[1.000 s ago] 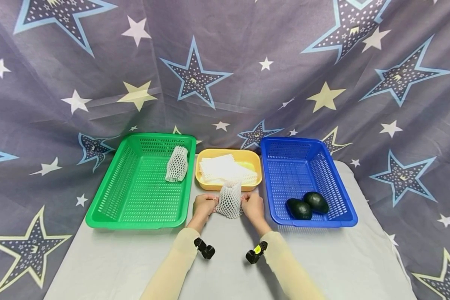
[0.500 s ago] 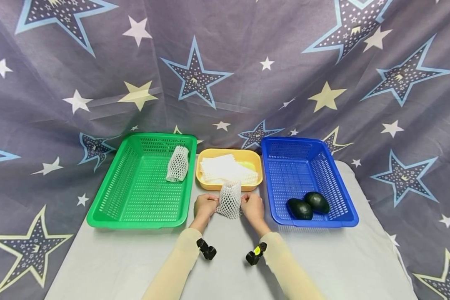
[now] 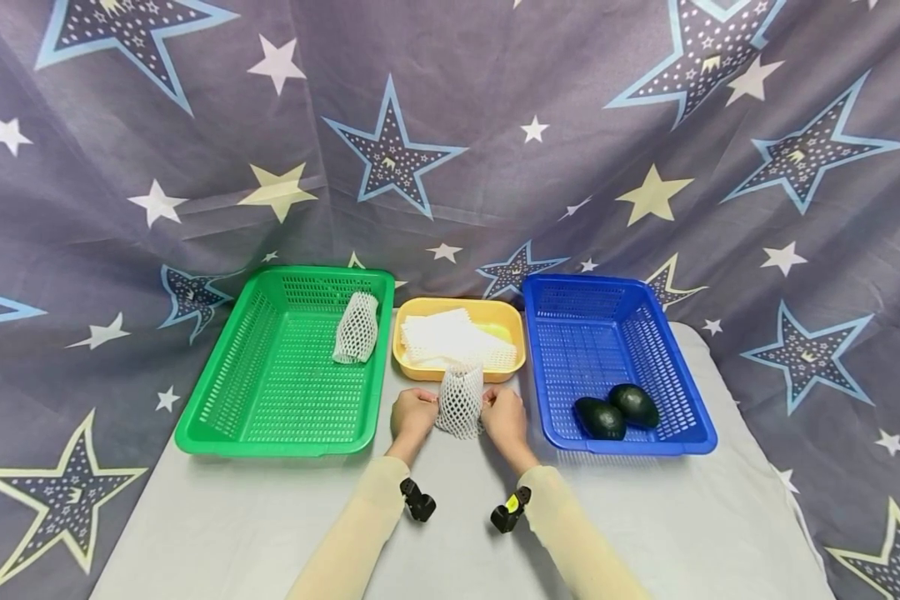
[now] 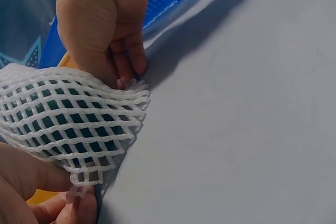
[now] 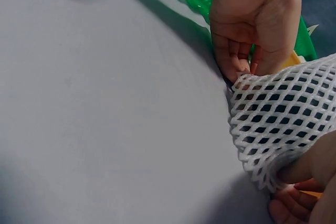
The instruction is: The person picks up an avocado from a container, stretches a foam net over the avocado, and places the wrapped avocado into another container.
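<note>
White foam netting [image 3: 461, 407], dark fruit [image 4: 76, 119] showing through its mesh, rests on the pale cloth [image 3: 450, 542] just in front of a yellow tray [image 3: 422, 372]. The left hand [image 3: 414, 414] pinches its near edge on one side, the right hand [image 3: 506, 416] on the other. White net sleeves [image 3: 450, 337] lie in the tray. To the left, a green basket [image 3: 292, 367] holds one netted piece [image 3: 356, 329]; to the right, a blue basket [image 3: 573, 354] holds two dark avocados [image 3: 600, 418].
</note>
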A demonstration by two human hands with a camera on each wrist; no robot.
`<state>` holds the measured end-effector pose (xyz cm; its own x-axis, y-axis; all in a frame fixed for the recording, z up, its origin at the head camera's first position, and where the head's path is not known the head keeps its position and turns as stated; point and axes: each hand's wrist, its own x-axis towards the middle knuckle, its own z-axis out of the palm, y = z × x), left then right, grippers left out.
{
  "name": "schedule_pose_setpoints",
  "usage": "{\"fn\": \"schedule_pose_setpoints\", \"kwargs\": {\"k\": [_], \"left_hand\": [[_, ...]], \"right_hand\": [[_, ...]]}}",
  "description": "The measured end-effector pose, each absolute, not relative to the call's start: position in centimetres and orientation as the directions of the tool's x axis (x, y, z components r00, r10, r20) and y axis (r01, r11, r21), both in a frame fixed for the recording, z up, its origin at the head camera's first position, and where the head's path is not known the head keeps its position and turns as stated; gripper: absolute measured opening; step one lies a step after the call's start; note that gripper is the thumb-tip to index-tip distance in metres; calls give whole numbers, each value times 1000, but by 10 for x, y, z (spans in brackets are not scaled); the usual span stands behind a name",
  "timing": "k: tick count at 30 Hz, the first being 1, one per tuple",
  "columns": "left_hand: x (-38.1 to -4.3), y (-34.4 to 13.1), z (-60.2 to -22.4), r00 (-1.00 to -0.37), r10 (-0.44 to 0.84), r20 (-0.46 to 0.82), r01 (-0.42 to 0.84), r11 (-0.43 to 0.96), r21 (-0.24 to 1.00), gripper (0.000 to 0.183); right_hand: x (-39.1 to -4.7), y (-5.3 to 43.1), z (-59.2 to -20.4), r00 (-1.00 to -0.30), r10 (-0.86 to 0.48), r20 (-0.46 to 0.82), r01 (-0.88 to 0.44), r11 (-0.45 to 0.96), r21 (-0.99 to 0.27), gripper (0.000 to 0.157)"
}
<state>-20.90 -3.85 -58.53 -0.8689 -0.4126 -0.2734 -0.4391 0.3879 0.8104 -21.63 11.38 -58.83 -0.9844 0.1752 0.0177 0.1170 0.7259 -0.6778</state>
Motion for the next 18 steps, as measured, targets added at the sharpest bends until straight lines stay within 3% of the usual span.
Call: {"fn": "schedule_pose_setpoints", "kwargs": {"k": [18], "left_hand": [[-208, -36, -585, -859, -448, -248, -437, 388, 812, 13]], "right_hand": [[-215, 115, -585, -980, 198, 20, 127, 701, -702, 11]]}}
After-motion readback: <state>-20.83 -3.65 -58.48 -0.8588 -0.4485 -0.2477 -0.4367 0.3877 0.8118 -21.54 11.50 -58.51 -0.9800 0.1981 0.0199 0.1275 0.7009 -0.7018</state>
